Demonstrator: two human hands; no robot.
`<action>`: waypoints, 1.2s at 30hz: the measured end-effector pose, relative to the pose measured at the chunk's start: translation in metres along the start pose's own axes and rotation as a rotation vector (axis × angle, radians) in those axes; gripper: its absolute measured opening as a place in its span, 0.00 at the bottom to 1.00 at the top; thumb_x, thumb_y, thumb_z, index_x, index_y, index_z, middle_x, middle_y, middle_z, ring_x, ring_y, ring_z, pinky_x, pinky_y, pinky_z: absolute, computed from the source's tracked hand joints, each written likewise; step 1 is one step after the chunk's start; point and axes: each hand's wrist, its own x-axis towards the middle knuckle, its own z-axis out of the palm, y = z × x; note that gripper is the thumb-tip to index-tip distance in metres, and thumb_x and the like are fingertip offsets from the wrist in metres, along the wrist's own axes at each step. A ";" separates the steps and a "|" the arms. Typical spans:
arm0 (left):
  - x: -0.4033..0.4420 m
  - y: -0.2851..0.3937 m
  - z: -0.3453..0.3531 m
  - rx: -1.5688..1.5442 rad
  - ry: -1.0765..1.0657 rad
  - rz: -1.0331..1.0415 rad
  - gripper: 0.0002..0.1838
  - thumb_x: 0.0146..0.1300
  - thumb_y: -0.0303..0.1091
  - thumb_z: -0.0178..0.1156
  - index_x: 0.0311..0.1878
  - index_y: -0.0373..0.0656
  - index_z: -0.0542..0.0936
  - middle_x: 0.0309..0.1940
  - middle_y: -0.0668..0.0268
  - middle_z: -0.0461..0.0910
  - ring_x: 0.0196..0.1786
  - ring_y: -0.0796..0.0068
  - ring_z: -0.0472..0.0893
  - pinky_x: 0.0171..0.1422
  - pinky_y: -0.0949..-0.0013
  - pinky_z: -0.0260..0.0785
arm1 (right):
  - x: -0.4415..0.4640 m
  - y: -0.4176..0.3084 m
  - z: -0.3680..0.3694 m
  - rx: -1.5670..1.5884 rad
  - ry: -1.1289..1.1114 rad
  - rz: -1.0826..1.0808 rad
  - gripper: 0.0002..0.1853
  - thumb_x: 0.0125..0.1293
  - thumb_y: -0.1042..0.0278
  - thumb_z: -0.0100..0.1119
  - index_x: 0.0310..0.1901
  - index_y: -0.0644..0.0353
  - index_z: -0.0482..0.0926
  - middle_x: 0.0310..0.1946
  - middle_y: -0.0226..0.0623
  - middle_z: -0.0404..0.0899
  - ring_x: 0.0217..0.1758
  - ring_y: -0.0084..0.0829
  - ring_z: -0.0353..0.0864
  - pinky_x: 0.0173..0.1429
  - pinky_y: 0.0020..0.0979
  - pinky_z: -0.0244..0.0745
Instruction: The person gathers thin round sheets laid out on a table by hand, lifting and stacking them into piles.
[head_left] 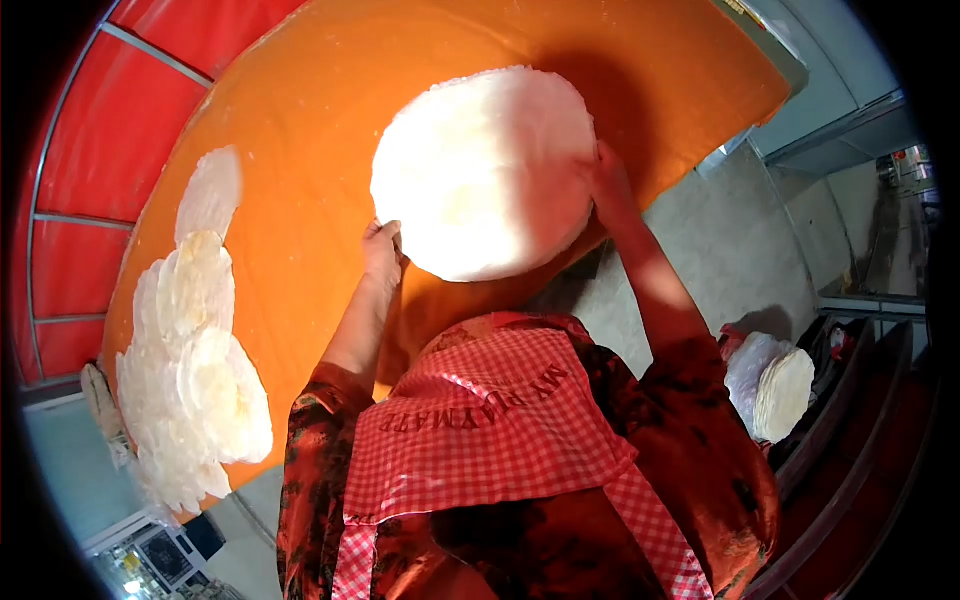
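A large, round, pale flatbread point(470, 170) is held by its edges above the orange cloth point(310, 150). My left hand point(383, 248) pinches its lower left rim, with the thumb on top. My right hand point(607, 185) grips the right rim; its fingers are partly in red shade and partly hidden by the bread. Strong light whitens the left of the bread, and a shadow band crosses its right part. To the left, several thin flatbreads point(185, 370) overlap on the cloth.
A red panelled partition point(100, 150) with metal bars borders the cloth's left side. On the right, a stack of round flatbreads point(785, 395) stands by dark red shelving point(860, 430). Grey floor point(740, 240) shows beyond my right arm. I wear a red checked apron point(490, 430).
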 end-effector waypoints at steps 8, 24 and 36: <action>0.021 -0.024 0.001 0.442 0.303 0.396 0.06 0.62 0.26 0.57 0.41 0.36 0.73 0.32 0.62 0.77 0.34 0.70 0.77 0.38 0.65 0.72 | 0.015 0.067 -0.011 -0.515 0.101 -0.061 0.18 0.61 0.69 0.59 0.50 0.70 0.74 0.47 0.50 0.81 0.52 0.37 0.80 0.53 0.35 0.74; 0.027 -0.038 0.000 0.690 -0.034 0.723 0.40 0.58 0.30 0.61 0.71 0.26 0.54 0.65 0.40 0.62 0.70 0.44 0.61 0.75 0.58 0.55 | 0.011 0.213 -0.001 0.016 0.424 -0.463 0.24 0.77 0.57 0.41 0.67 0.63 0.63 0.67 0.41 0.65 0.71 0.35 0.62 0.74 0.37 0.55; -0.066 0.030 -0.131 0.789 0.331 0.951 0.24 0.57 0.24 0.60 0.58 0.37 0.72 0.57 0.48 0.70 0.60 0.44 0.70 0.66 0.55 0.65 | -0.055 -0.002 0.151 0.538 -0.050 -0.257 0.13 0.75 0.64 0.47 0.53 0.62 0.73 0.52 0.32 0.74 0.56 0.26 0.72 0.63 0.30 0.67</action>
